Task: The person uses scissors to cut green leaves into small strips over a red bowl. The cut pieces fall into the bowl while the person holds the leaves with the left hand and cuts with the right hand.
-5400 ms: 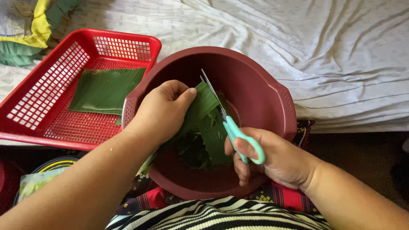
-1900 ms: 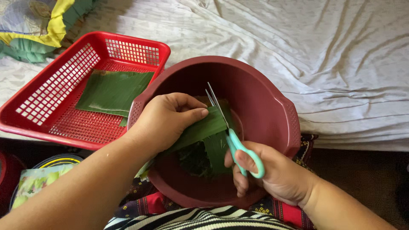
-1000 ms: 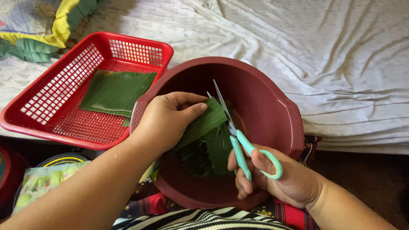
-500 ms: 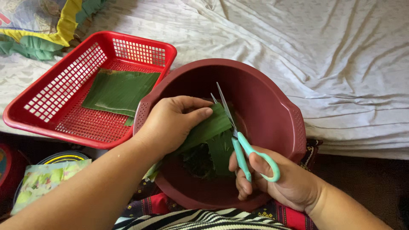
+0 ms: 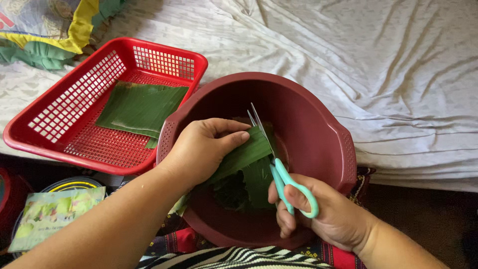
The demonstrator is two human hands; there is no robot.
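- Wrinkled white bed sheet (image 5: 378,65) fills the background, covering a bed; a patterned cloth in yellow, green and blue (image 5: 55,27) sits at its top left corner.
- Red slotted basket (image 5: 64,99) rests on the bed at left, touching the bowl's rim; flat banana leaf pieces (image 5: 139,107) lie inside it.
- Maroon plastic bowl (image 5: 308,124) sits in the person's lap, near edge over a red patterned fabric (image 5: 343,256) and a black-and-white striped garment (image 5: 234,259). Dark green leaf trimmings (image 5: 244,187) lie at its bottom.
- Left hand (image 5: 201,149) reaches over the bowl's left rim, closed around a strip of banana leaf (image 5: 246,152), thumb pressed on top; the strip is held above the bowl's inside.
- Right hand (image 5: 323,216) is at the bowl's near edge, gripping teal-handled scissors (image 5: 281,172), thumb through one loop, fingers curled beneath.
- Scissor blades point away from the person, nearly closed, at the strip's right end.
- Round yellow-rimmed tin (image 5: 67,187) and a pale green printed packet (image 5: 50,216) lie at lower left, below the basket.
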